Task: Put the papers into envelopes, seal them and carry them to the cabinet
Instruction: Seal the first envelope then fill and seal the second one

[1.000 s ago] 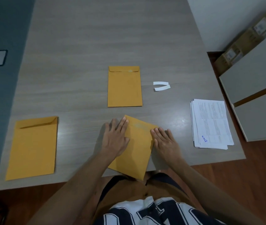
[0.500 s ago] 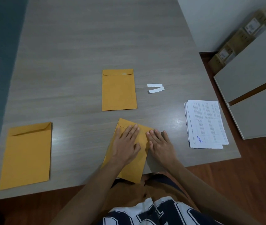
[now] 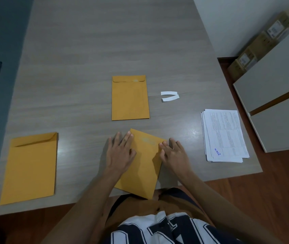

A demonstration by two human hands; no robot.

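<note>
Three manila envelopes (image 3: pixel 130 97) mustard-yellow; table (image 3: pixel 105 41) grey woodgrain; papers (image 3: pixel 224 136) white, printed, blue mark; backing strips (image 3: pixel 169 96) white

Dim, cool room light; soft glare on the table (image 3: pixel 193 133); edges bow from the wide lens; slightly soft focus.

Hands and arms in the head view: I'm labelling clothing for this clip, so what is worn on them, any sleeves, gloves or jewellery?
Nothing that shows. The left hand and right hand are bare, with no gloves, rings or watch visible, and both forearms are uncovered up to the frame's lower edge, so no sleeve appears. The only clothing in view is a white shirt with large dark blue lettering and brown shorts.
</note>
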